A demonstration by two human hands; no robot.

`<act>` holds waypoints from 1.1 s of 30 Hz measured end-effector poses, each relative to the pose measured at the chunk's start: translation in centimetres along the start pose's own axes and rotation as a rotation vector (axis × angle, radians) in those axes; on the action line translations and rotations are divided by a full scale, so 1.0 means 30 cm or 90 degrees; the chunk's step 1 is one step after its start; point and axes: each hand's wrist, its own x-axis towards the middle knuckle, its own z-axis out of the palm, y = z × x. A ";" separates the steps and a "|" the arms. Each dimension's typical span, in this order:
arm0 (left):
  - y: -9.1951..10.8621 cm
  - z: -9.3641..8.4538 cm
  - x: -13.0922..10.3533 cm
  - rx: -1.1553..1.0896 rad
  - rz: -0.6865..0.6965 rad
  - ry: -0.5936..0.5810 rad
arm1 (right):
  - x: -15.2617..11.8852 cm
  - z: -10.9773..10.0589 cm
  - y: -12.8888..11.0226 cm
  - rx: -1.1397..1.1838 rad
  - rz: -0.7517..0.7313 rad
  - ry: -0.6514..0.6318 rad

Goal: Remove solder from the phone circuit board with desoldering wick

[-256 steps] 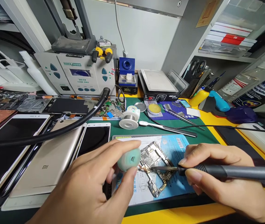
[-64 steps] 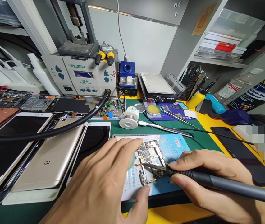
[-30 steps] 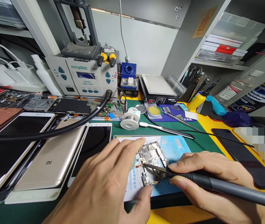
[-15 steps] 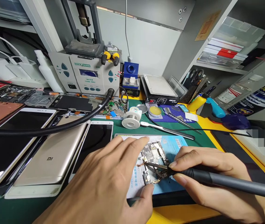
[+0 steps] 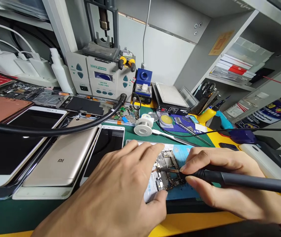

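A phone circuit board (image 5: 166, 161) lies on a blue and white box (image 5: 180, 149) at the centre. My left hand (image 5: 130, 181) spans the board's left side, its index finger at the upper edge and its thumb at the lower edge. Between my right thumb and index finger is a black soldering iron (image 5: 241, 179), held by my right hand (image 5: 219, 181). The iron's dark tip rests on or just over the board's left part, beside a bit of copper-coloured braid partly hidden by my left fingers.
Phones (image 5: 61, 158) lie at the left under a black hose (image 5: 56, 131). A solder spool (image 5: 142, 128), tweezers (image 5: 191, 130) and a flux tin (image 5: 166, 120) stand behind the box. Farther back are a hot-air station (image 5: 100, 79) and a heating plate (image 5: 171, 95).
The head view has shifted, so the bench items appear moved. Both hands remain around the board, and the iron's tip stays by its left part.
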 end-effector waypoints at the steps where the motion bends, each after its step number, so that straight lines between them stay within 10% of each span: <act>1: -0.001 -0.001 0.000 -0.008 -0.003 -0.003 | 0.001 -0.001 -0.002 -0.001 -0.001 -0.003; 33: 0.007 0.001 0.007 -0.018 0.002 -0.002 | 0.061 0.009 -0.059 -0.046 0.088 0.081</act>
